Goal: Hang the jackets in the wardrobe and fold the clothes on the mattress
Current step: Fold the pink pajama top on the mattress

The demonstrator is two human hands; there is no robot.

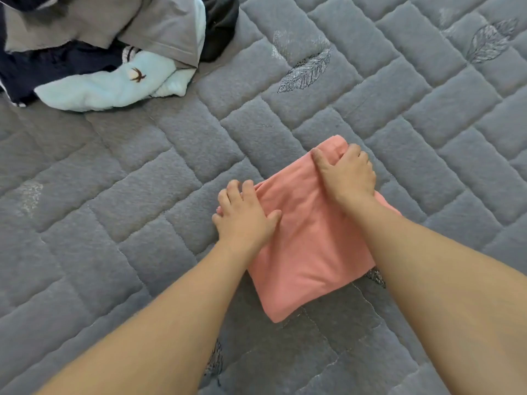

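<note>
A salmon-pink garment (pixel 308 246), folded into a compact rectangle, lies on the grey quilted mattress (pixel 142 195). My left hand (pixel 245 215) grips its left far corner, fingers curled over the edge and thumb on top of the cloth. My right hand (pixel 346 173) grips the far right corner, fingers curled around the bunched edge and thumb stretched out to the left. Both forearms reach in from the bottom of the view.
A loose pile of clothes (pixel 99 49) sits at the far left: a grey garment on top, a navy one with white stripes, a light blue fleece with a small bird emblem, and something black behind. Feather patterns are stitched into the mattress.
</note>
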